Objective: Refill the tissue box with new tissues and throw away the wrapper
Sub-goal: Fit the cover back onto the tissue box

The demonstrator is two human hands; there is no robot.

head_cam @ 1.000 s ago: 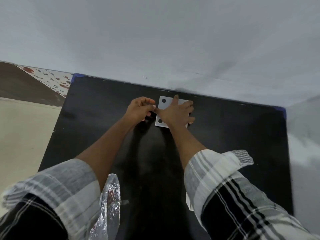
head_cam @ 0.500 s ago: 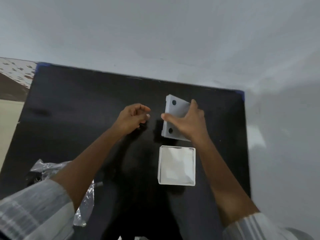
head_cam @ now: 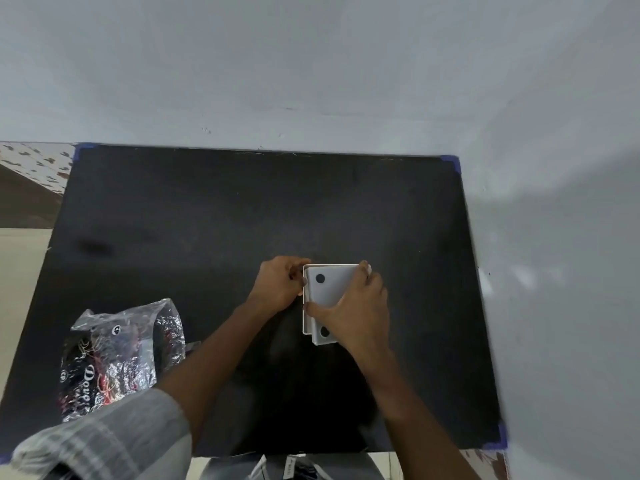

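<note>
A white square tissue box (head_cam: pixel 305 320) stands on the black table (head_cam: pixel 214 216), right of centre. Over it lies its white lid (head_cam: pixel 329 287), a flat panel with black dots, slightly askew on the box's rim. My right hand (head_cam: pixel 356 310) grips the lid from the right, thumb on its front-left part. My left hand (head_cam: pixel 280 287) is at the box's upper left corner, fingers curled against the edge. The tissues inside are hidden under the lid. A crumpled silver and black wrapper (head_cam: pixel 117 355) lies at the table's front left, apart from both hands.
A pale grey wall (head_cam: pixel 311 81) runs along the table's far edge and another stands on the right. Blue tape marks the table corners (head_cam: pixel 450 161). Beige floor (head_cam: pixel 17 271) shows at the left. My checked sleeve (head_cam: pixel 104 441) covers the front left edge.
My right hand has brought the lid from behind the open box down over it, covering the tissues. My left hand moved to the box's left corner. The view shifted, showing the whole wrapper.
</note>
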